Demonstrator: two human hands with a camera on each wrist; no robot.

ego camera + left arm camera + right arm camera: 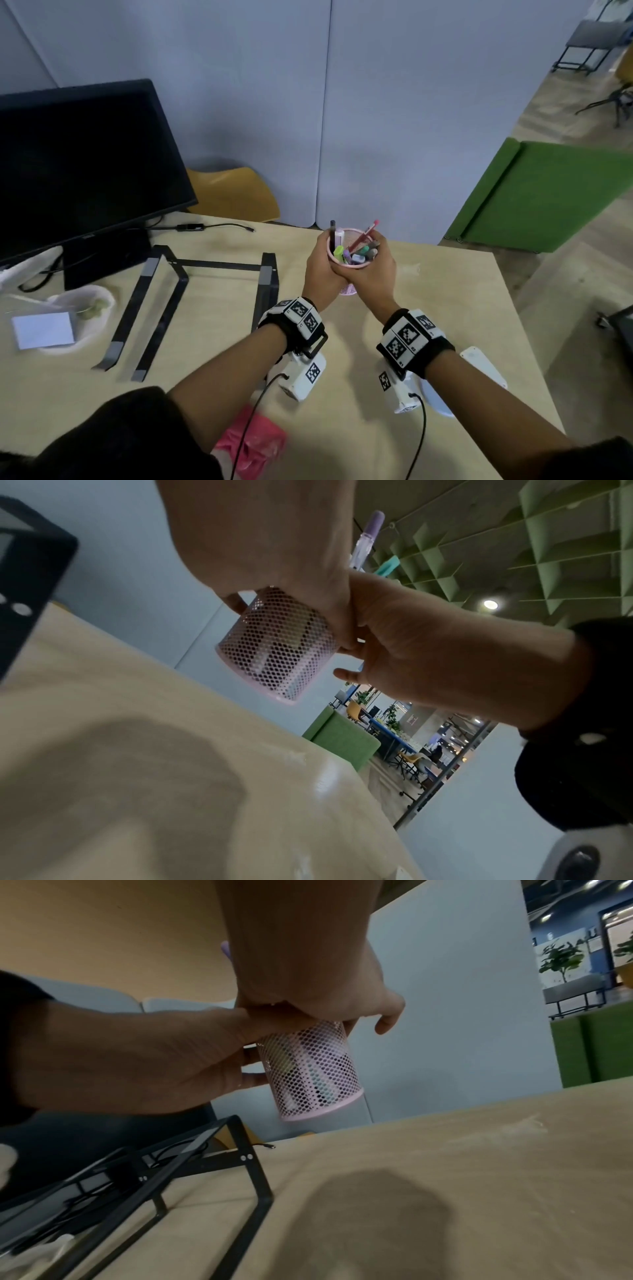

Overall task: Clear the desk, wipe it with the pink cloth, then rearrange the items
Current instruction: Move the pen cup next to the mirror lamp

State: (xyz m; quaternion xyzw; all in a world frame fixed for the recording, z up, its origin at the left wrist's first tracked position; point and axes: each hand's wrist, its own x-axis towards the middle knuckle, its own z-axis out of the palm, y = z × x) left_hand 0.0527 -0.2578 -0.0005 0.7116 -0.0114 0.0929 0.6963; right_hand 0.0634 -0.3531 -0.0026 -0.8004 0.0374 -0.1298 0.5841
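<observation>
A pink mesh pen cup (pixel 348 288) full of pens and markers hangs tilted a little above the wooden desk (pixel 445 291). My left hand (pixel 320 267) grips its left side and my right hand (pixel 373 274) wraps round its right side, the fingers overlapping at the front. From the left wrist, the cup (pixel 277 647) sits under my left hand (pixel 260 547), clear of the desk. The right wrist view has the cup (pixel 311 1069) below my right hand (pixel 301 961). The pink cloth (pixel 253 442) lies crumpled at the desk's near edge under my left forearm.
A black metal laptop stand (pixel 205 265) sits left of the cup. Behind it are a dark monitor (pixel 78 164) and a cable adapter (pixel 191 226). A white pouch with a notepad (pixel 44 330) lies far left. A white object (pixel 479 366) lies under my right forearm.
</observation>
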